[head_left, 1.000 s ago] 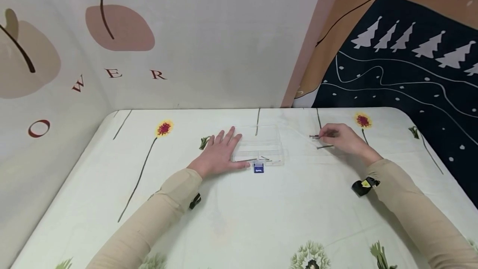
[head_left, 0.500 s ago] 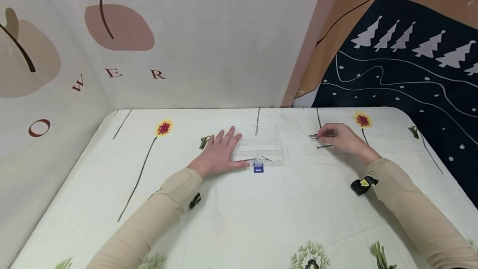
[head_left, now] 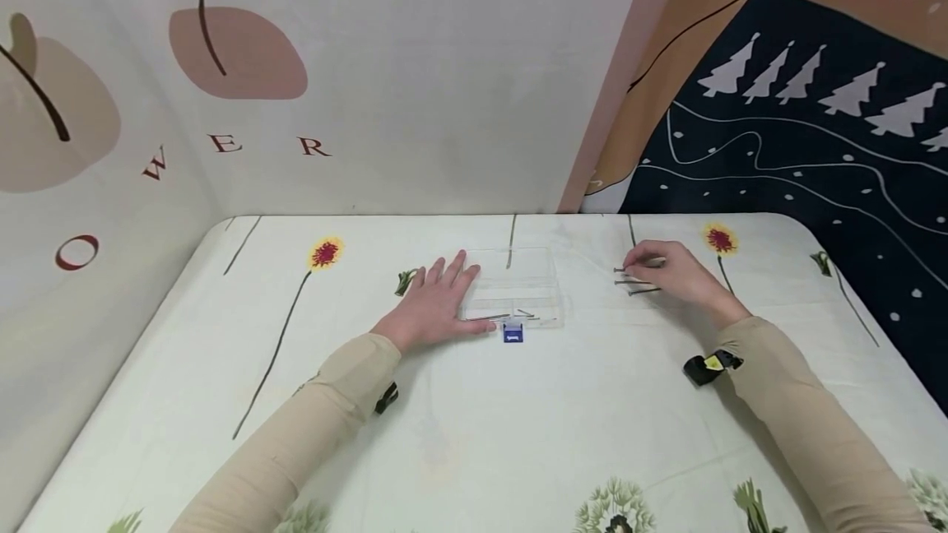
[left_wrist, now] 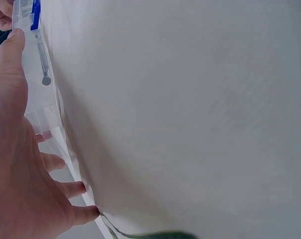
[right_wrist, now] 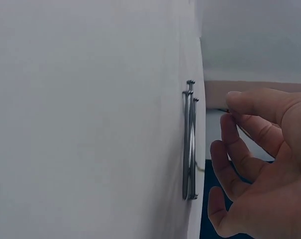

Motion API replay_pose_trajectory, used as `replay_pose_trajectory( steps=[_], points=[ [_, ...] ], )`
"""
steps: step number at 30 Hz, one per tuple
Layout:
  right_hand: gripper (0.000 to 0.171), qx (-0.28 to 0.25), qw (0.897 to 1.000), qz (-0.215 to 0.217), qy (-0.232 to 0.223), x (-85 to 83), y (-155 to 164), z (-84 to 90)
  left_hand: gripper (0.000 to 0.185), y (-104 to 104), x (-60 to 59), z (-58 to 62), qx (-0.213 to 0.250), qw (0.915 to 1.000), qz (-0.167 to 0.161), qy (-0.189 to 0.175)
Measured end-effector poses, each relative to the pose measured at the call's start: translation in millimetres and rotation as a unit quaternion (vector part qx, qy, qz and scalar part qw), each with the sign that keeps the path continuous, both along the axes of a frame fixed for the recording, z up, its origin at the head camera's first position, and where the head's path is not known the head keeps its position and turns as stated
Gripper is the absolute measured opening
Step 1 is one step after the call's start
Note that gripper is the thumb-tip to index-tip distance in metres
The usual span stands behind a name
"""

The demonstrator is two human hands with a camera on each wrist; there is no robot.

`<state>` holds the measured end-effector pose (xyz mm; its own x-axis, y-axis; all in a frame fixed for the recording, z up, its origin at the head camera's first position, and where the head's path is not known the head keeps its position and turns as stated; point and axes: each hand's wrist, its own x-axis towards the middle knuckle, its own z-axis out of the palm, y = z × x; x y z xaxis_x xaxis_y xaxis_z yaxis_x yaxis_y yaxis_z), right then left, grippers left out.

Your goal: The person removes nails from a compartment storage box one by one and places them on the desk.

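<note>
My left hand (head_left: pixel 431 307) lies spread on the left side of a clear plastic box (head_left: pixel 544 290), thumb along its front edge by the blue latch (head_left: pixel 513 332). A nail (left_wrist: pixel 44 62) shows through the box wall in the left wrist view, and small metal pieces lie in its front compartments. My right hand (head_left: pixel 677 274) bends over several loose nails (right_wrist: pixel 186 144) lying side by side on the table. Its thumb and index fingertips nearly meet beside a nail head (head_left: pixel 618 271); I cannot tell whether they pinch a nail.
A white flower-printed cloth (head_left: pixel 474 426) covers the table. Behind it hangs a pale curtain (head_left: pixel 444 105), with a dark tree-printed cloth (head_left: pixel 800 138) at the right. Black straps with buckles (head_left: pixel 711 367) sit at both sleeves.
The right hand shifts slightly, and one nail that was at its fingertips now lies nearer the front nail, more of its shaft showing. The left hand and the box stay put.
</note>
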<state>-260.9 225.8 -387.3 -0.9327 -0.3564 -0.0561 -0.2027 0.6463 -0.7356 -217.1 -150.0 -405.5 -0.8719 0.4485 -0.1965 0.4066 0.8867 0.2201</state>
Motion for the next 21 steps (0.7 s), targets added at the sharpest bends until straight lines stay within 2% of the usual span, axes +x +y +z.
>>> replay_pose_trajectory(
  steps=[21],
  points=[
    [0.017,-0.038,0.999,0.033,-0.002,8.5,-46,10.3,0.1,1,1.7,2.1,0.0,1.0,0.001,0.005]
  ],
)
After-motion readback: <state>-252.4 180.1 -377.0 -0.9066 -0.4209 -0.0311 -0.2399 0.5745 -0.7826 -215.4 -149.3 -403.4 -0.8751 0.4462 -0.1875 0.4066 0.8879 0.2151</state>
